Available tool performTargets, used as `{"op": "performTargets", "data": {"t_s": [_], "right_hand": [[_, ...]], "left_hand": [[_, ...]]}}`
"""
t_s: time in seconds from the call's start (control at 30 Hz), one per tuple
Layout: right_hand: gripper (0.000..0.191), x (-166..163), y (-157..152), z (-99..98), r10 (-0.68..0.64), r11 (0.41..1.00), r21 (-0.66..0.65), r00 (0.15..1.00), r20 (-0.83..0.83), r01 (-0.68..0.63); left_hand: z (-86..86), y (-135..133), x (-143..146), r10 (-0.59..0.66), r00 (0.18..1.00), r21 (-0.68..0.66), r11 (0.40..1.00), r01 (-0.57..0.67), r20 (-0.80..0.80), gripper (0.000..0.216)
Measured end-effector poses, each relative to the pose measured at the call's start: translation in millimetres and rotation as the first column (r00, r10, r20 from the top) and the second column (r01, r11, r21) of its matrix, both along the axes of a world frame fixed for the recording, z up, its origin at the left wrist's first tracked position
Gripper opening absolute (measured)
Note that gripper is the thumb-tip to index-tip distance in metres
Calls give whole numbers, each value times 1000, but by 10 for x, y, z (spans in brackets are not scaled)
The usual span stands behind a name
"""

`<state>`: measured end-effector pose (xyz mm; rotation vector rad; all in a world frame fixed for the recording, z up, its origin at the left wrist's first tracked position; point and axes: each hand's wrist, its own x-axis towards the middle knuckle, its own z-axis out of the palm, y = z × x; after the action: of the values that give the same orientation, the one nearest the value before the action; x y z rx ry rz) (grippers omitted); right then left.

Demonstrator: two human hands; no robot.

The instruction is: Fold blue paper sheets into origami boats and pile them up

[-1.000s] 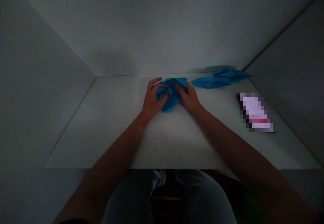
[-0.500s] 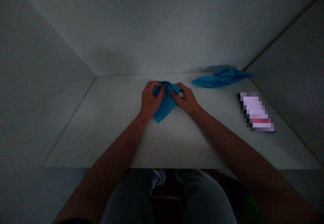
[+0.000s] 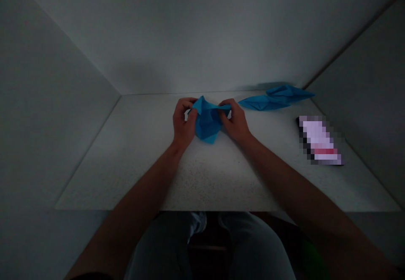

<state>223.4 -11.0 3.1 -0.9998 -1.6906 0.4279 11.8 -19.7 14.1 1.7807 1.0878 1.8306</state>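
A sheet of blue paper [image 3: 207, 121], creased and partly folded, is held between my two hands just above the table. My left hand [image 3: 184, 121] pinches its left edge with thumb and fingers, where a pointed corner stands up. On the opposite side, my right hand [image 3: 234, 119] grips the right edge, thumb in front and fingers behind. The lower part of the paper hangs in a loose flap towards me. Some of its folds are hidden by my fingers.
Two folded blue paper pieces [image 3: 265, 102] with pointed ends lie at the back right, one partly over the other. A phone [image 3: 321, 140] with a blurred screen rests on the right of the white table [image 3: 126, 161]. Walls enclose the back and both sides.
My hands have moved slightly apart, spreading the paper wider. Its top edge is now stretched between them, and the lower tip has shifted right and up.
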Motion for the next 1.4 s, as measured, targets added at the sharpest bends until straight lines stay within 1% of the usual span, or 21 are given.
{"op": "performTargets", "data": {"t_s": [0.07, 0.17, 0.3, 0.37, 0.5, 0.6, 0.67, 0.73, 0.8, 0.83, 0.9, 0.93, 0.97, 1.03, 1.07, 1.17, 1.3, 1.33, 1.4], "right_hand": [[19, 2, -22, 12, 2, 1000, -13, 1000, -22, -3], [29, 10, -32, 3, -20, 998, -56, 993, -113, 14], [45, 17, 20, -55, -30, 993, -121, 965, -261, -2], [50, 14, 63, -95, -17, 988, -149, 943, -333, -35], [54, 7, 121, -141, 15, 970, -208, 892, -451, -122], [56, 23, 131, -132, -6, 960, -245, 869, -495, -133], [57, 42, 143, -130, -18, 962, -245, 862, -506, -124], [56, 60, 172, -154, -25, 968, -227, 862, -506, -106], [53, 75, 213, -200, -38, 974, -214, 871, -489, -78], [53, 81, 234, -226, -50, 976, -212, 878, -477, -59], [53, 97, 270, -267, -77, 977, -214, 886, -458, -26], [53, 107, 284, -279, -86, 976, -215, 885, -458, -17], [54, 119, 295, -284, -90, 976, -216, 881, -465, -14], [54, 146, 314, -282, -85, 976, -215, 867, -490, -26], [54, 161, 324, -279, -78, 976, -215, 860, -505, -38], [57, 208, 364, -277, -76, 976, -213, 839, -538, -48], [66, 271, 430, -285, -120, 977, -214, 842, -526, 5], [69, 286, 442, -285, -128, 978, -209, 844, -521, 19], [72, 312, 458, -285, -133, 979, -204, 846, -517, 29]], "left_hand": [[1, 22, -2, 53, 994, -27, 998, -51, 97, 47], [-24, 84, -29, 127, 963, -82, 991, -110, 237, 42], [-71, 185, -95, 109, 900, -97, 993, -75, 422, 37], [-88, 225, -126, 110, 881, -127, 990, -58, 460, 40], [-108, 291, -178, 210, 877, -266, 959, -99, 431, 46], [-114, 323, -213, 207, 874, -301, 951, -74, 439, 46], [-116, 314, -224, 168, 888, -284, 958, -44, 429, 50], [-119, 269, -209, 104, 921, -240, 971, -11, 376, 57], [-131, 202, -165, 20, 965, -205, 978, 35, 262, 66], [-141, 168, -134, -16, 981, -210, 976, 57, 191, 71], [-172, 117, -73, -68, 995, -274, 958, 84, 68, 76], [-191, 104, -50, -88, 996, -320, 943, 94, 34, 72], [-210, 101, -36, -105, 994, -364, 925, 106, 25, 64], [-245, 126, -41, -123, 990, -428, 893, 138, 61, 45], [-260, 151, -60, -120, 988, -443, 884, 150, 95, 43], [-292, 259, -156, -88, 975, -451, 876, 174, 206, 51], [-311, 396, -310, -121, 928, -462, 840, 285, 353, 60], [-310, 413, -347, -120, 923, -462, 838, 292, 367, 62], [-295, 420, -418, -78, 935, -453, 858, 240, 347, 61]]}}
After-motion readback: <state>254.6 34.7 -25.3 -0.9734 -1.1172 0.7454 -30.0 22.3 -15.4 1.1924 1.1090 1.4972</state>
